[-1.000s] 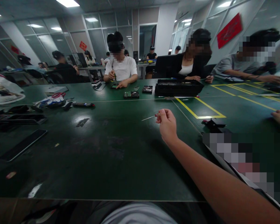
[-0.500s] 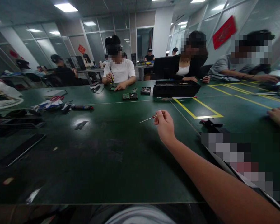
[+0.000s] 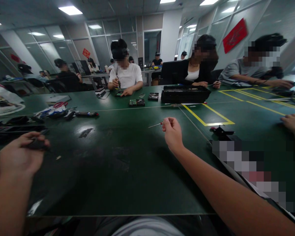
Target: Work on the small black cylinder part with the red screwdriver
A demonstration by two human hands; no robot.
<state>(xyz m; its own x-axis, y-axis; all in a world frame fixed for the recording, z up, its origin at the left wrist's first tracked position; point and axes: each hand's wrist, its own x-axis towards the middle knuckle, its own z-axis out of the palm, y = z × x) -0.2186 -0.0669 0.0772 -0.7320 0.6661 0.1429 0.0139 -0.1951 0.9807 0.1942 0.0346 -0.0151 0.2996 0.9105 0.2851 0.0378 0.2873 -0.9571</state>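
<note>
My right hand (image 3: pixel 172 132) is closed around the handle of a thin screwdriver (image 3: pixel 155 125) with a reddish grip. The bare metal shaft points left, above the green table (image 3: pixel 137 170). At the left, my left hand (image 3: pixel 21 154) is raised with its fingers curled around a small dark object (image 3: pixel 37 143); blur hides what kind it is. The spot where a dark phone-like slab lay earlier is behind this hand and forearm, and I cannot see the slab.
Across the table lie a hard drive (image 3: pixel 137 102), a second drive (image 3: pixel 153 96) and a long black housing (image 3: pixel 185 94). Left stand a dark pen-like tool (image 3: pixel 87 114) and a clutter of tools (image 3: pixel 55 110). Co-workers sit opposite; another person's hand (image 3: pixel 293 124) rests at right.
My left hand has come into view at the left, holding a dark object. The dark slab there no longer shows. My right hand and the screwdriver have barely moved.
</note>
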